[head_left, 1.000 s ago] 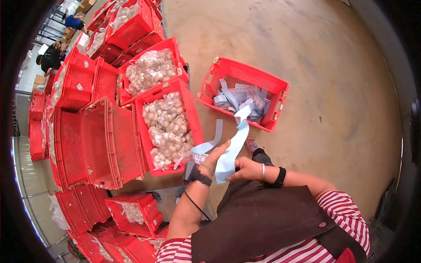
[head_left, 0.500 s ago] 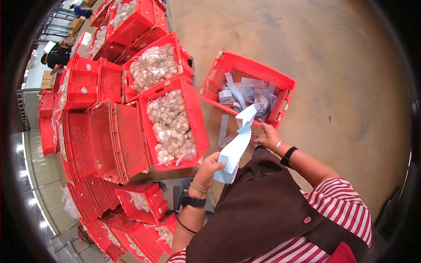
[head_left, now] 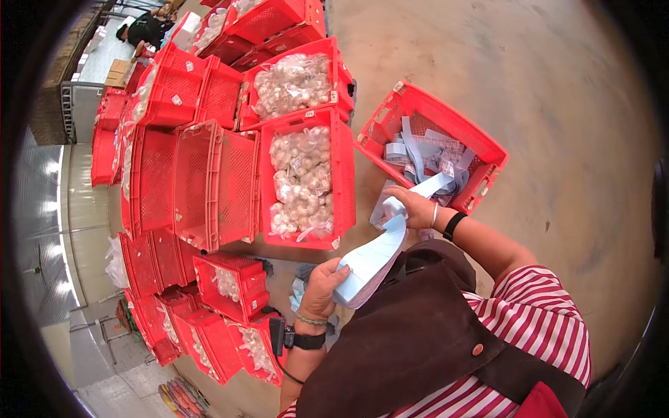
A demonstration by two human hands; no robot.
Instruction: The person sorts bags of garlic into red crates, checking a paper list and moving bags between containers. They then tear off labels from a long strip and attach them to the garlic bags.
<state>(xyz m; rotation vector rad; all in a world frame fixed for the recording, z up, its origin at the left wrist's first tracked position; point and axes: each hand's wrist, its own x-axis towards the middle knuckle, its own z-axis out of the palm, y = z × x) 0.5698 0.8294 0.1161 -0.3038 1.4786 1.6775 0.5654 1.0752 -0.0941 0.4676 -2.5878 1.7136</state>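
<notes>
A pale blue strip of labels (head_left: 376, 258) is stretched between my two hands in front of the dark apron. My left hand (head_left: 325, 287) pinches its lower, folded end, thumb on top. Closer to the crate, my right hand (head_left: 416, 207) has its fingers closed round the strip's twisted upper part. From there the strip runs into a red crate (head_left: 456, 115) on the floor, which holds a tangle of label strips and rolls (head_left: 428, 152). Beside that crate, partly behind my right hand, lies another piece of label strip (head_left: 382, 206).
Red crates with bagged garlic bulbs (head_left: 301, 177) stand close on the left, another garlic crate (head_left: 293, 83) behind them. Stacked red crates (head_left: 191, 181) fill the far left. A person (head_left: 143, 29) is at the upper left. Brown floor (head_left: 557, 139) spreads to the right.
My right hand has moved up and left and closed on the strip, which was loose there before. The view has shifted, so the crates appear further right. My left hand still holds its end.
</notes>
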